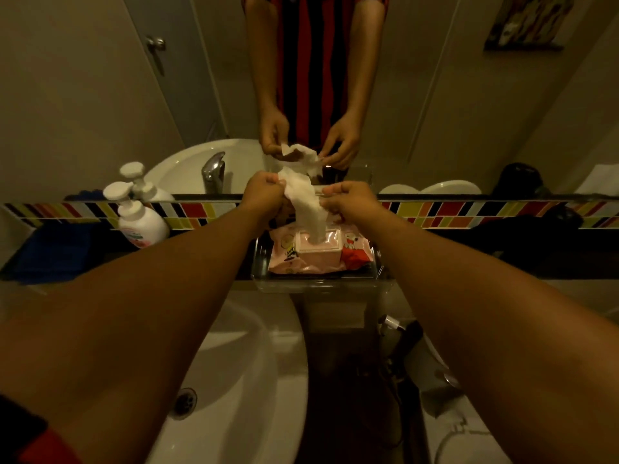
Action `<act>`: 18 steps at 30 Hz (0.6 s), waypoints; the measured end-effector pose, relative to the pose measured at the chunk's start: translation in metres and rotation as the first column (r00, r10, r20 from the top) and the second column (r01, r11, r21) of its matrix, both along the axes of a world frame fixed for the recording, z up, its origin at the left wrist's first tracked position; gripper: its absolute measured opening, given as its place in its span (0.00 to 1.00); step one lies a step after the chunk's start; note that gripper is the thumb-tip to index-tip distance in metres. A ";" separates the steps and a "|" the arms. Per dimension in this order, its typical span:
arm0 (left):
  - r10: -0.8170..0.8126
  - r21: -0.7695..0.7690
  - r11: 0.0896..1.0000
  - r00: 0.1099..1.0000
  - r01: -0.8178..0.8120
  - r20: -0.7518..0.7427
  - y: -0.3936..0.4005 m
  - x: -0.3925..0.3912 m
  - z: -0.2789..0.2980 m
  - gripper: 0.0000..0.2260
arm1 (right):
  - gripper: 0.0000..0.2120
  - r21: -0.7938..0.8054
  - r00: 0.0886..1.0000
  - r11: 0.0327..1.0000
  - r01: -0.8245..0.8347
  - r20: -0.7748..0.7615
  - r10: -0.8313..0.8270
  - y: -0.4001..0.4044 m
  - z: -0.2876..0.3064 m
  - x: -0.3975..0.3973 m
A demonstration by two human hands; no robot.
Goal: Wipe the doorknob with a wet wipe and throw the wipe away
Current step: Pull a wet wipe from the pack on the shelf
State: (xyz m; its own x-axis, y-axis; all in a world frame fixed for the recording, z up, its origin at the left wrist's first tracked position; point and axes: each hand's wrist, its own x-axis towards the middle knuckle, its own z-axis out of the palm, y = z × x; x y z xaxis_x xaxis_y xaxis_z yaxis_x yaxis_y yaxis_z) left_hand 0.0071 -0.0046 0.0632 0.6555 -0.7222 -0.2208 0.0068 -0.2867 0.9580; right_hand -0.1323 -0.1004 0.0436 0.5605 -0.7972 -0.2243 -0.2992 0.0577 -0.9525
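Observation:
A white wet wipe (306,202) stretches up out of the lid opening of a pink wipes pack (318,252). My left hand (264,192) pinches the wipe's upper left corner. My right hand (348,199) pinches its right edge. Both hands hold it above the pack, its lower end still inside the opening. The pack lies in a clear plastic tray (321,284) on the dark ledge. A round metal doorknob (155,44) shows only as a reflection in the mirror, upper left.
A white sink (241,380) with a drain lies below my left arm. Two pump soap bottles (139,219) stand on the ledge at left beside a blue cloth (50,252). A coloured tile strip (469,212) runs under the mirror. A toilet (452,413) sits lower right.

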 end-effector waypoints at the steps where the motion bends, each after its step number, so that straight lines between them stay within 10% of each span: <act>1: 0.021 -0.004 1.000 1.000 -0.021 -0.023 0.004 -0.001 0.006 0.04 | 0.10 0.003 1.000 1.000 -0.016 -0.014 0.016 0.002 0.005 -0.002; 18: 0.069 -0.163 0.982 0.983 -0.097 -0.170 0.072 -0.026 0.086 0.14 | 0.11 -0.067 0.990 0.988 -0.139 -0.041 0.136 0.055 0.079 -0.031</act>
